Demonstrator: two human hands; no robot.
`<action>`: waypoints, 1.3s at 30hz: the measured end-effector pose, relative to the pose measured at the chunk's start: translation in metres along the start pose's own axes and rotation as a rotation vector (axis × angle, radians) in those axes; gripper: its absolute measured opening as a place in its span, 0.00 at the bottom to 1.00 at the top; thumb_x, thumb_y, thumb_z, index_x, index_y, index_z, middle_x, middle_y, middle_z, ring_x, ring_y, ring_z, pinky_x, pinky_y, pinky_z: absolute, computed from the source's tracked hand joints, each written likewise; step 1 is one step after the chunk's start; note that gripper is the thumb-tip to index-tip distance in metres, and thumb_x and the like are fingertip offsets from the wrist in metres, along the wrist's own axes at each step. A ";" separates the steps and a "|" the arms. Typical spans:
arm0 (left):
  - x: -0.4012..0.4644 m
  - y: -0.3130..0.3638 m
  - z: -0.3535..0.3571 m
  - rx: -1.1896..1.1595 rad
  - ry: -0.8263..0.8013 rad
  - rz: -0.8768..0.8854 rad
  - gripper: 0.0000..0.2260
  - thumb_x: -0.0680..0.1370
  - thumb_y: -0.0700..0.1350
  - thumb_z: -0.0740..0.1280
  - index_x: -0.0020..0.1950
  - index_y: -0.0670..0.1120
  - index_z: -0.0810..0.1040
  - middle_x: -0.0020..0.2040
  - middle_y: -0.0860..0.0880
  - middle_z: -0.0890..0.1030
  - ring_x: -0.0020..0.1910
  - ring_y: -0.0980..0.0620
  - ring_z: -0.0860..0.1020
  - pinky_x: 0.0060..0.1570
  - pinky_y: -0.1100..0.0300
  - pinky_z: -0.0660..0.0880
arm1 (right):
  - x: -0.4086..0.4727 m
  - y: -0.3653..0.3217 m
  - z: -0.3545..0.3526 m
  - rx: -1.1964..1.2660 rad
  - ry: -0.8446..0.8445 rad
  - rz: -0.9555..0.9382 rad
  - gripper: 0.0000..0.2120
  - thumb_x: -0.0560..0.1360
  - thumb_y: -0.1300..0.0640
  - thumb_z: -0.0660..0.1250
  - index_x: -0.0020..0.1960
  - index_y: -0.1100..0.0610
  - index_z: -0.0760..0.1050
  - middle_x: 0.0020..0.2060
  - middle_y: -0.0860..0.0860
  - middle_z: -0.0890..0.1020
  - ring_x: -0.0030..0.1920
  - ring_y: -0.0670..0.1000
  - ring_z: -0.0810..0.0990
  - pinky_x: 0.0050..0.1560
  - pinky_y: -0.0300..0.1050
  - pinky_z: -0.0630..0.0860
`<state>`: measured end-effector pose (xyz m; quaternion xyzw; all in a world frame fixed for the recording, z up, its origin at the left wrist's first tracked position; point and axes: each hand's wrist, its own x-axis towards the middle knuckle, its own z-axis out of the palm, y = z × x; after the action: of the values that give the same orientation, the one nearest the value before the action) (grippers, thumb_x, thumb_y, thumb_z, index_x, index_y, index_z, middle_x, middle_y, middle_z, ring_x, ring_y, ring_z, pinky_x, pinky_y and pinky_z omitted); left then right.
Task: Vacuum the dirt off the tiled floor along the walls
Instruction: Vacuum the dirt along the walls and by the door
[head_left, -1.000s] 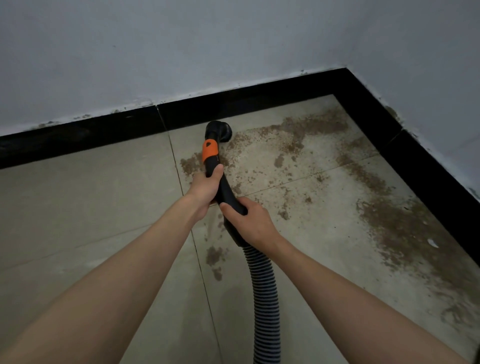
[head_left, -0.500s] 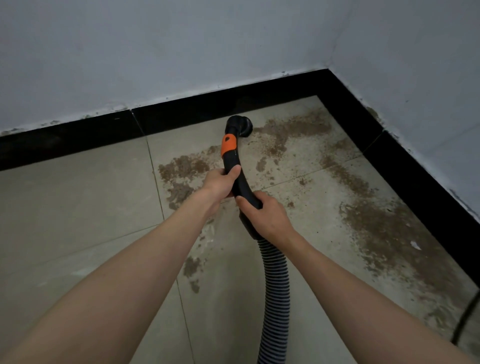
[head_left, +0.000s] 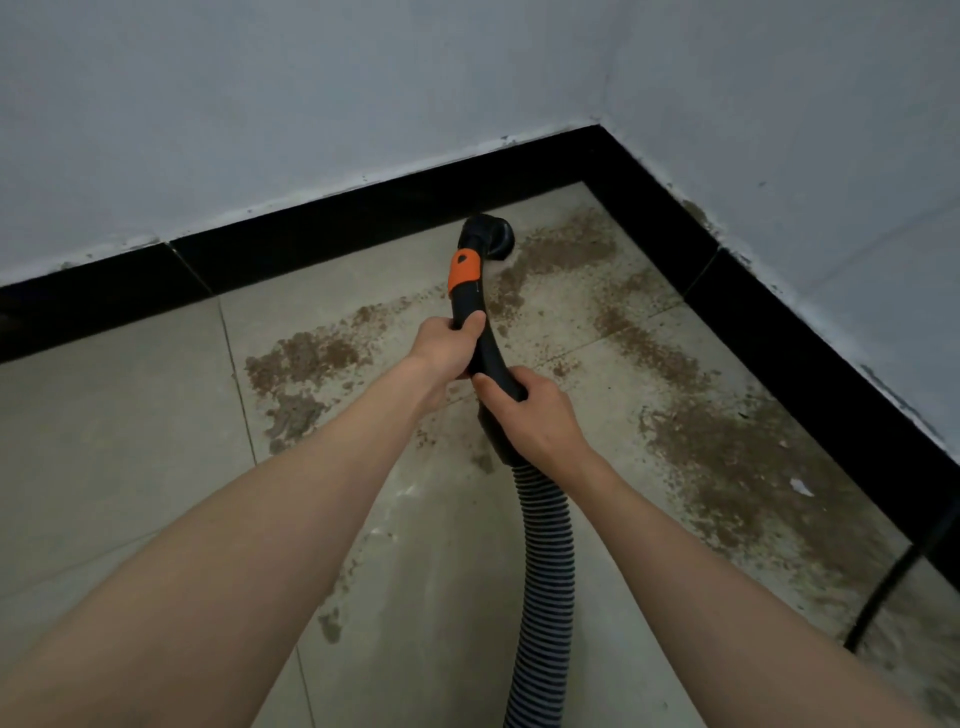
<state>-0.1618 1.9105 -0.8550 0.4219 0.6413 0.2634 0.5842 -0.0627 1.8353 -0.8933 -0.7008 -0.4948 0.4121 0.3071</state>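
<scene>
Floor (head_left: 119, 457) of pale tiles, bordered by a black skirting (head_left: 332, 228) under white walls (head_left: 260, 104) that meet in a corner at upper right. Left of centre, a brown patch of dirt (head_left: 306, 358) lies across one tile, with greyer smears just below it. The left hand (head_left: 447, 348) grips the black wand (head_left: 470, 306) below its orange collar (head_left: 464, 269), thumb wrapped over the top. The nozzle (head_left: 488, 236) sits on the floor just beside the far skirting, at the left edge of a further dirt band running toward the corner. The right hand (head_left: 530, 415) clamps the wand's lower bend, just behind the left hand — the two nearly touching on the same tube. From below the right hand a ribbed hose (head_left: 545, 571) runs down and out of view at the bottom edge. To the right, heavier dirt follows the right-hand skirting, with a small white scrap (head_left: 800, 487) lying in it. A black cable (head_left: 893, 577) crosses the floor at far right — both its ends are out of view.
</scene>
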 end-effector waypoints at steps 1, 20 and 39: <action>0.003 0.002 -0.001 0.005 0.010 -0.001 0.16 0.81 0.48 0.60 0.61 0.37 0.74 0.53 0.41 0.79 0.50 0.44 0.78 0.50 0.54 0.76 | 0.004 -0.002 0.000 0.002 -0.006 -0.007 0.12 0.76 0.39 0.64 0.41 0.46 0.73 0.37 0.48 0.81 0.40 0.51 0.81 0.43 0.50 0.78; -0.007 0.012 -0.038 -0.098 -0.040 0.037 0.13 0.81 0.46 0.61 0.58 0.37 0.73 0.47 0.44 0.78 0.47 0.47 0.77 0.48 0.56 0.75 | -0.007 -0.029 0.026 0.115 0.013 -0.033 0.12 0.76 0.40 0.63 0.40 0.46 0.73 0.34 0.45 0.78 0.34 0.44 0.78 0.32 0.40 0.69; -0.138 -0.079 -0.217 -0.177 0.219 -0.111 0.21 0.83 0.51 0.54 0.66 0.33 0.66 0.54 0.40 0.75 0.51 0.44 0.75 0.49 0.52 0.72 | -0.144 -0.094 0.160 -0.018 -0.414 -0.162 0.15 0.75 0.36 0.59 0.43 0.47 0.71 0.37 0.48 0.80 0.38 0.49 0.80 0.38 0.47 0.76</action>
<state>-0.3964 1.7874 -0.8089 0.3017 0.6978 0.3306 0.5593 -0.2696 1.7329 -0.8509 -0.5619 -0.6056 0.5167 0.2248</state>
